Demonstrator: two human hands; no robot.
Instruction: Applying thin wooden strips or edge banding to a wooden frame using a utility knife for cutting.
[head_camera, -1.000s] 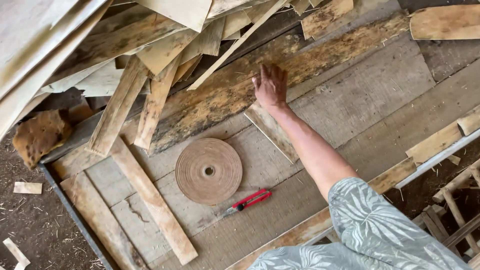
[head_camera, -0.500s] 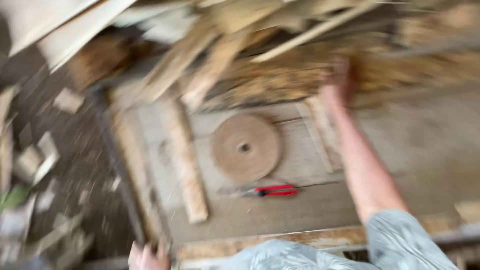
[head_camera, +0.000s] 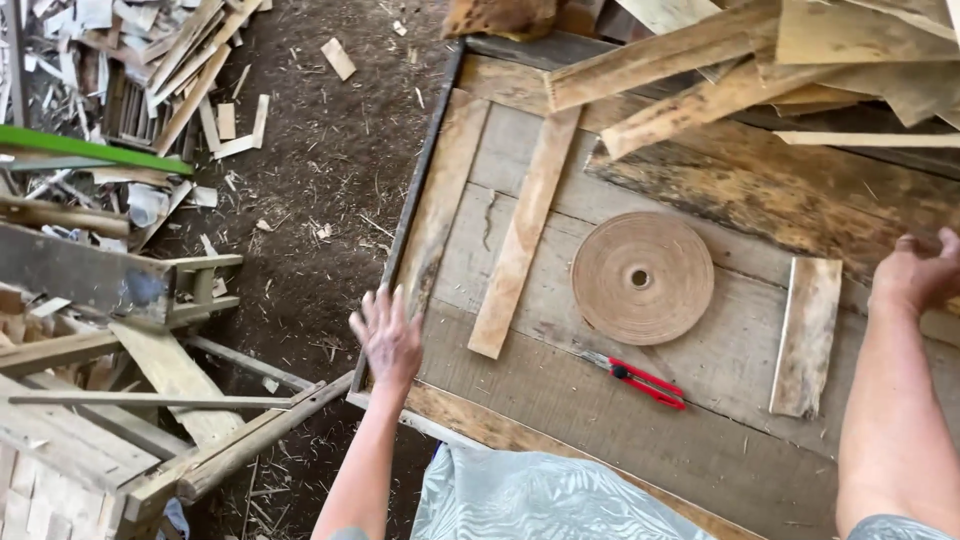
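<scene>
Weathered workbench (head_camera: 560, 400): short plank (head_camera: 808, 335) near right hand (head_camera: 915, 275) lies lengthwise, near-vertical.

- The roll of tape (head_camera: 642, 278) lies on the workbench (head_camera: 560, 400), centre right of the frame.
- A utility knife (head_camera: 645, 382) lies just below the roll.
- A long plank (head_camera: 524, 232) lies left of the roll; a short board (head_camera: 806, 336) lies to its right.
- The left hand (head_camera: 388, 338) rests at the bench's left edge.
- The right hand (head_camera: 918, 272) is at the frame's right edge.
- Scrap wood (head_camera: 130, 90) litters the ground, upper left.
</scene>
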